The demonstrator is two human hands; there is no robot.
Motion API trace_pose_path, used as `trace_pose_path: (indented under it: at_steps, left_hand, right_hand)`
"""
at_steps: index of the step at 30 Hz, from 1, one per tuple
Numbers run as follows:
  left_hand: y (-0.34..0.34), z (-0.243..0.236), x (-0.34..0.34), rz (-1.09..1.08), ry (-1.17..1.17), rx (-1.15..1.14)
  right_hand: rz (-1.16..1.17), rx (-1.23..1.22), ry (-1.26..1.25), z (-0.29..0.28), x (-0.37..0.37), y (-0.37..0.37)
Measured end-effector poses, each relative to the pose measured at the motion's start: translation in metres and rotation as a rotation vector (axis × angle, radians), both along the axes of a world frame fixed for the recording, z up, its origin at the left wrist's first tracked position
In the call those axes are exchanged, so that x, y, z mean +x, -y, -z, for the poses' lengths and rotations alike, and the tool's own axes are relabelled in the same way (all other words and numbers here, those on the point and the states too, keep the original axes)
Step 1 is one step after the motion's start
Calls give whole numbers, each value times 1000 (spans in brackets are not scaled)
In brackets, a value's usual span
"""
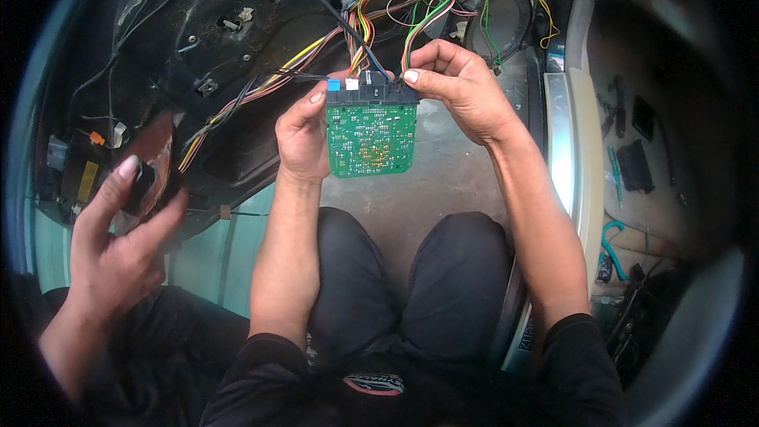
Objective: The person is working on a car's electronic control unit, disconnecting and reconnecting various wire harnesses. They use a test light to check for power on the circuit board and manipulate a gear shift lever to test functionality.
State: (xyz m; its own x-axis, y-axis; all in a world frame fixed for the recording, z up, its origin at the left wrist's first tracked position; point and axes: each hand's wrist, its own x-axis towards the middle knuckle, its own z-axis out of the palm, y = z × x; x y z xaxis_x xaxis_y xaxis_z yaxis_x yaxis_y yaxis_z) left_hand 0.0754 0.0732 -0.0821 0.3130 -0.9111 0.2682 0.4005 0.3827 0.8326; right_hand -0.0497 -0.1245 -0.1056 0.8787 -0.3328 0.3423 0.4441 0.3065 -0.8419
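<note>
A green circuit board [370, 141] with many small parts hangs upright in front of me, above my knees. Along its top edge runs a black connector housing [371, 96] with a blue plug [334, 85] and a white plug [352, 85] in it. My left hand [303, 136] is closed around the board's left edge, thumb at the housing's corner, other fingers hidden behind. At the housing's right end, my right hand [462, 87] pinches the base of a bundle of green, white and red wires [431, 12]; the plug there is mostly covered by my fingers.
On the left, a co-worker's hand [126, 249] holds a brown flat piece [154, 162], somewhat blurred. A thick wiring harness [292, 63] crosses a dark panel behind the board. A metal door sill [560, 150] runs along my right; teal-handled pliers [611, 249] and other tools lie beyond it.
</note>
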Motion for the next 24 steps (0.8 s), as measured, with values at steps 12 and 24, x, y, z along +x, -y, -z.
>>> trace_pose_path:
  at_steps: [12,24]
  left_hand:
    - [1,-2,2,-35,62,24]
    - [-7,9,11,-54,13,-28]
  right_hand:
    - [147,-559,-164,-29,-25,0]
    - [227,-877,-170,-30,-28,4]
